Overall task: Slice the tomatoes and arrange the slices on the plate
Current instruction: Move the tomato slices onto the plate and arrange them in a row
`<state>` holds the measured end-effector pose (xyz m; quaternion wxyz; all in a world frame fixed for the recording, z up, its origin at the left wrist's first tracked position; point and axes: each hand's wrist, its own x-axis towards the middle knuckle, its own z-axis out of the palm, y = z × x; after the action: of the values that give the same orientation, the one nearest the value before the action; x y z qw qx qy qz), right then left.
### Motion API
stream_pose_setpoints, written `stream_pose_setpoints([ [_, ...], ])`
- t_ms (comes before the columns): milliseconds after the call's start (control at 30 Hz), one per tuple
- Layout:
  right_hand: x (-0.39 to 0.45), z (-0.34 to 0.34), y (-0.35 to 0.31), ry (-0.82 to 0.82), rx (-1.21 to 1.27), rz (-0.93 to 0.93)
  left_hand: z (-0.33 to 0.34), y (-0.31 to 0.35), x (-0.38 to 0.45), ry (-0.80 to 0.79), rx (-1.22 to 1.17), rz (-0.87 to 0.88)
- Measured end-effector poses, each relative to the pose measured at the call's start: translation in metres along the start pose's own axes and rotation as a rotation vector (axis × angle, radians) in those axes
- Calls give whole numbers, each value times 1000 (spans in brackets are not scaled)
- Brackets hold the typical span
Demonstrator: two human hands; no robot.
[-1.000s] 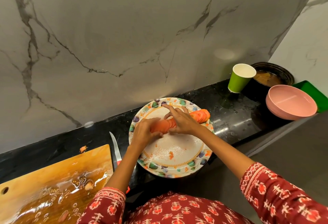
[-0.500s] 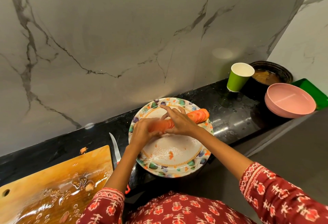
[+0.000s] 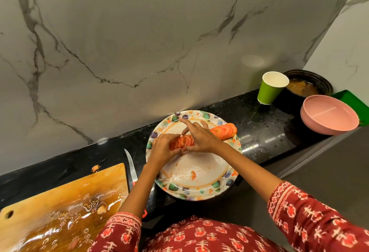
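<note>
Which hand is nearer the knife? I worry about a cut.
Left. The left hand grips the tomato slices just right of the knife; the right hand lies farther right.

Illumination moderate, warm in tone. Soft bright patches sit on the wall [image 3: 252,60], one above the cup [image 3: 269,89], a broader one above the plate [image 3: 191,189]. Specular glare on the wet board [image 3: 65,207] and streaks on the black counter [image 3: 259,131]. Lower right area dark. Wide-angle distortion bends the counter edge and wall seams. Focus slightly soft throughout; sleeve [image 3: 319,221] in the foreground blurred.
</note>
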<state>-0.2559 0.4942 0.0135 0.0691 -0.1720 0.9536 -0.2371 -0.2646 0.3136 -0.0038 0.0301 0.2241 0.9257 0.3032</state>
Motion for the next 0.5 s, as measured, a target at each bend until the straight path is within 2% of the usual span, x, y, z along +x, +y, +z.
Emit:
stream_pose_setpoints([
  [200,0,5,3,37,-38,18,0,-2,1,-14,16,10],
  [400,-14,-8,19,64,119,55,2,-5,4,19,4,-2],
  [500,-21,-13,32,102,166,105,6,-2,11,-16,21,17],
])
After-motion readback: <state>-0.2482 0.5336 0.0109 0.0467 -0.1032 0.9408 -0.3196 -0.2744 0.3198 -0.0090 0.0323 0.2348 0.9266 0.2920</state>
